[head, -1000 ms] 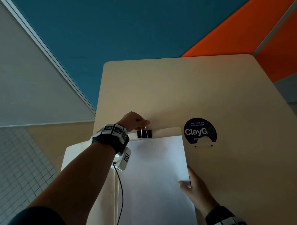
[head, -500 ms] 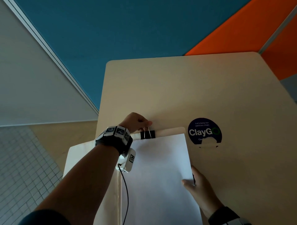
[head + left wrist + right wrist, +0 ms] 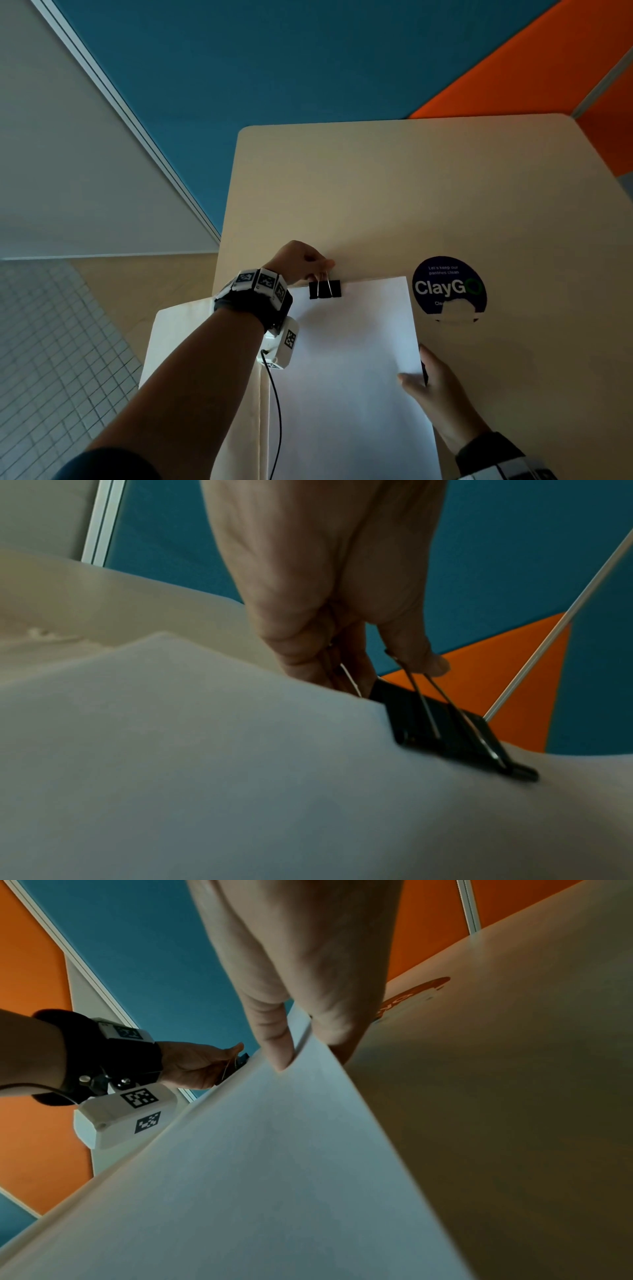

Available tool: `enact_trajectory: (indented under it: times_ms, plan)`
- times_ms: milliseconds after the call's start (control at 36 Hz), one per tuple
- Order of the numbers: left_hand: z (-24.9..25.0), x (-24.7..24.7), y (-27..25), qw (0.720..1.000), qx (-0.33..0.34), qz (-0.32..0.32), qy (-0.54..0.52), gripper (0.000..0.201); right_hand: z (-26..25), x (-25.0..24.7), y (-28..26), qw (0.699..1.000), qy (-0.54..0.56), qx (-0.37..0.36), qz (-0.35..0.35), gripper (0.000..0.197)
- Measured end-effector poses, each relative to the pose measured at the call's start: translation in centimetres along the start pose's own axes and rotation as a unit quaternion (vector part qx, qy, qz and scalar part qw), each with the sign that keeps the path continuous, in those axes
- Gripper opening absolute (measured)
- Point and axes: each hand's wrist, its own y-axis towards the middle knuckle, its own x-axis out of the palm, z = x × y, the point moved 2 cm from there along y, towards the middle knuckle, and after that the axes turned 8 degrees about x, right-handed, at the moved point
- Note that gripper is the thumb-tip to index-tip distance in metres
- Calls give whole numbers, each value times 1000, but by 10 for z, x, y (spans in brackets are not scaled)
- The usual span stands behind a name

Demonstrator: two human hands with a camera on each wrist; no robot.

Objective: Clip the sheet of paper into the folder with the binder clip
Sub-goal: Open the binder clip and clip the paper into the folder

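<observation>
The binder clip (image 3: pixel 325 288) is seated on the far edge of the sheet of paper (image 3: pixel 349 377), its wire handles pinched by the left hand (image 3: pixel 297 262). The paper's right edge is pinched by the right hand (image 3: pixel 440 394). The folder (image 3: pixel 191 342) lies beneath on the table (image 3: pixel 394 192). A round sticker (image 3: pixel 448 289) lies just right of the paper.

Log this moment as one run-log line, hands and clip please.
left hand: pinches binder clip handles | clip: on sheet of paper top edge | right hand: pinches sheet's right edge
</observation>
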Motion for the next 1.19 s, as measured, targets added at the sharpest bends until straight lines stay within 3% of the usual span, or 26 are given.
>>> enact_trajectory:
  times_ms: [250, 750, 1000, 1194]
  plan:
    - [1, 0, 1, 1000, 3, -1, 18, 22, -2, -2, 5, 1000, -15, -7, -24, 51]
    - [-2, 1, 2, 1000, 7, 2, 31, 23, 0, 2, 5, 1000, 1, 18, -4, 50]
    - [-1, 1, 2, 999, 11, 4, 30, 24, 4, 4, 6, 1000, 4, 27, -5, 46]
    - [4, 1, -1, 999, 6, 9, 35, 23, 4, 7, 6, 998, 0, 47, 35, 29]
